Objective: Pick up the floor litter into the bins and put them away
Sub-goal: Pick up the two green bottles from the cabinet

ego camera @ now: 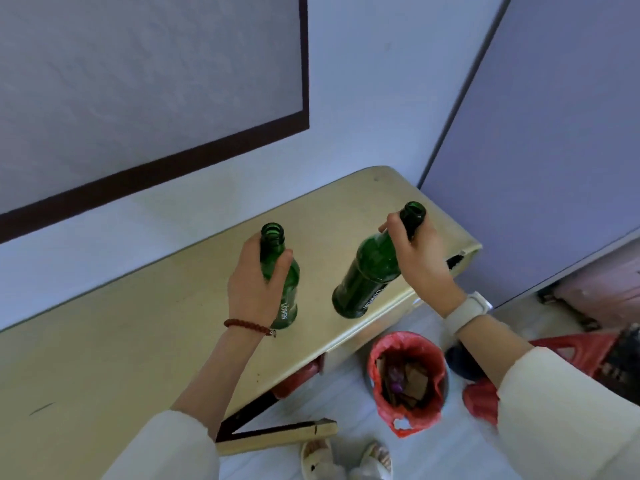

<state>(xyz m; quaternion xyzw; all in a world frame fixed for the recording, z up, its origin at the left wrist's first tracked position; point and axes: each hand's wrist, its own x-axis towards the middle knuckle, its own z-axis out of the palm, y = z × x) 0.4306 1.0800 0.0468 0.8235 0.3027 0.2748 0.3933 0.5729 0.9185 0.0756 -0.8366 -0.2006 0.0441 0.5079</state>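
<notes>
A pale wall (363,81) fills the upper half of the frame, carrying a large grey panel (149,71) with a dark border at upper left, while a bluish-grey panel (554,133) leans in from the upper right. Below them a beige counter (138,323) runs from the lower left toward centre right, its rounded corner chipped at the right edge. A person in pale sleeves stands over it, both arms reaching in from the bottom of the frame. The left hand (254,282), a red beaded bracelet (247,326) at its wrist, grips the neck and shoulder of a green glass bottle (289,296) standing near upright at the centre of the counter. The right hand (420,252), a white watch (467,311) on its wrist, has its fingers curled round the neck of a second green bottle (370,275), tilted with its base at the counter's near edge; whether that base touches the surface cannot be told. On the white floor (346,403) at lower centre right, just beside the counter, stands a bin lined with a red bag (407,375), holding brown cardboard scraps and something purple. A red stool (575,351) sits at far right, and slippered feet (346,459) show at the bottom edge.
</notes>
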